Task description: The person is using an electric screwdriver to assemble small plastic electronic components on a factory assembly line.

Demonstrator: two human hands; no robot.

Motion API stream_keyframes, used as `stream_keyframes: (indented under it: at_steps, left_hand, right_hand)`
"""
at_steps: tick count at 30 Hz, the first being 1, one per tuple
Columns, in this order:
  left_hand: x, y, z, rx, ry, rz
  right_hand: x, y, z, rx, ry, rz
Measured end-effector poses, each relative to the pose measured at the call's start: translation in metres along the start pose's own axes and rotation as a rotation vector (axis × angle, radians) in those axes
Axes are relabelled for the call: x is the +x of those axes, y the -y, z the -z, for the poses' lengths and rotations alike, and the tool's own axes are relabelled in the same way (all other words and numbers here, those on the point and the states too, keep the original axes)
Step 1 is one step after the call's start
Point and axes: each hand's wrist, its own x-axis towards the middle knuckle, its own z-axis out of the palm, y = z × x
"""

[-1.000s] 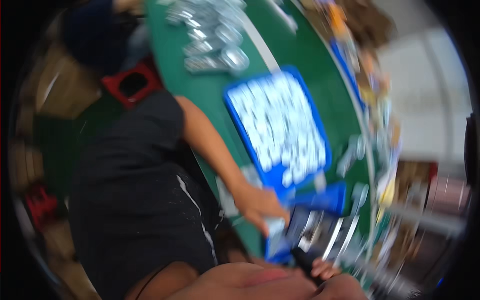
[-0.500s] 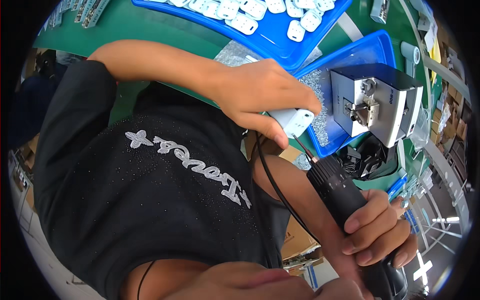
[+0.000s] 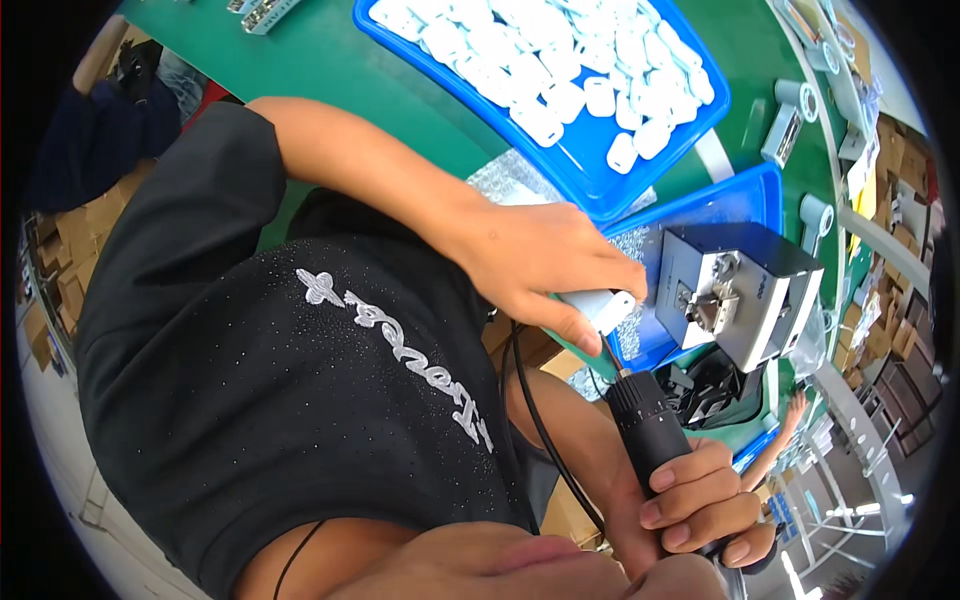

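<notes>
My left hand [image 3: 545, 262] is closed around a white plastic casing [image 3: 604, 312], with thumb and forefinger on its sides and much of it hidden by the hand. In my right hand [image 3: 705, 500] is a black electric screwdriver [image 3: 645, 420], its fingers wrapped round the body. The thin bit points up at the casing's end face, which has small holes, and its tip appears to meet the lower edge. Whether it sits in a hole I cannot tell. A black cable [image 3: 530, 400] hangs beside the right forearm.
A blue tray [image 3: 592, 195] heaped with white casings stands on the green table [image 3: 330, 50]. Near the hands, a second blue tray [image 3: 765, 200] holds small loose screws, with a boxy screw feeder [image 3: 745, 300] over it. Another person's hand [image 3: 795, 412] shows at the far right.
The view has shifted, bringing more of the casing tray into sight. Both hands now appear lower in the picture, still holding the casing and the screwdriver, the bit still at the casing.
</notes>
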Motion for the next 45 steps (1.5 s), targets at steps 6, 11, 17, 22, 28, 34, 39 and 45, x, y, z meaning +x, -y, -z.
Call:
stream_keyframes:
  at_steps: [6, 11, 17, 22, 28, 34, 39, 45]
  left_hand:
    - [0.012, -0.03, 0.078, 0.569, 0.118, -0.221]
    - [0.095, 0.036, 0.188, 1.162, 0.07, -0.409]
    - [0.126, 0.132, 0.273, 1.57, 0.324, 0.199]
    - [0.095, 0.104, 0.275, 1.476, -0.001, -0.061]
    - [-0.017, -0.021, 0.24, 1.264, -0.529, -0.13]
    - [-0.161, -0.066, 0.183, 1.505, -1.061, 0.394]
    - [-0.21, -0.071, 0.174, 1.655, -0.882, 0.681]
    - [-0.184, -0.108, 0.167, 1.151, -1.027, 0.293]
  right_hand:
    - [0.03, -0.011, 0.001, 0.001, 0.162, -0.15]
    - [0.043, -0.074, -0.046, -0.69, -0.071, -0.558]
    - [0.035, -0.165, -0.057, -1.505, 0.445, -0.505]
    - [0.037, -0.187, -0.058, -1.561, 0.695, -0.53]
    - [0.038, -0.201, -0.048, -1.554, 0.642, -0.481]
    - [0.037, -0.204, -0.068, -1.58, 0.712, -0.439]
    - [0.051, -0.194, -0.075, -1.67, 0.692, -0.406]
    - [0.068, -0.147, -0.083, -1.112, 0.511, -0.35]
